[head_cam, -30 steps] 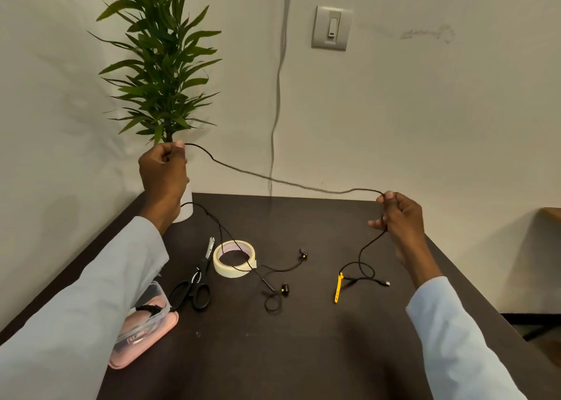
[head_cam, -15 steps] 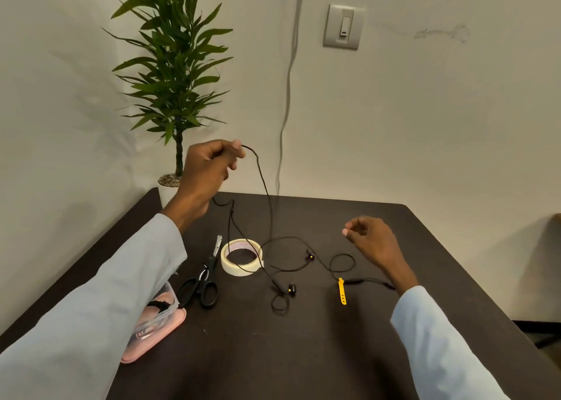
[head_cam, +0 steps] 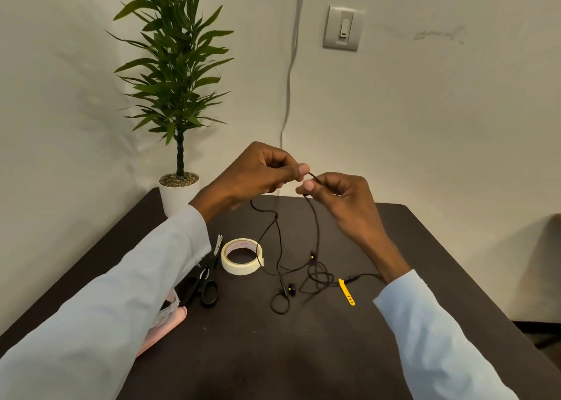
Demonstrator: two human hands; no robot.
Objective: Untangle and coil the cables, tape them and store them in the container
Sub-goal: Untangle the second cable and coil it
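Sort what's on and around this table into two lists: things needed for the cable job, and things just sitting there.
For the job:
black cable, pinched by left hand and right hand
tape roll
scissors
container
yellow cable tie

Just lying about:
potted plant
wall switch
grey wall cord

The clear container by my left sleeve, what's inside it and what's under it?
The clear container is mostly covered by the left sleeve. Something dark shows inside near its rim, too hidden to identify. It appears to sit on a pink lid or base; the rest cannot be seen.
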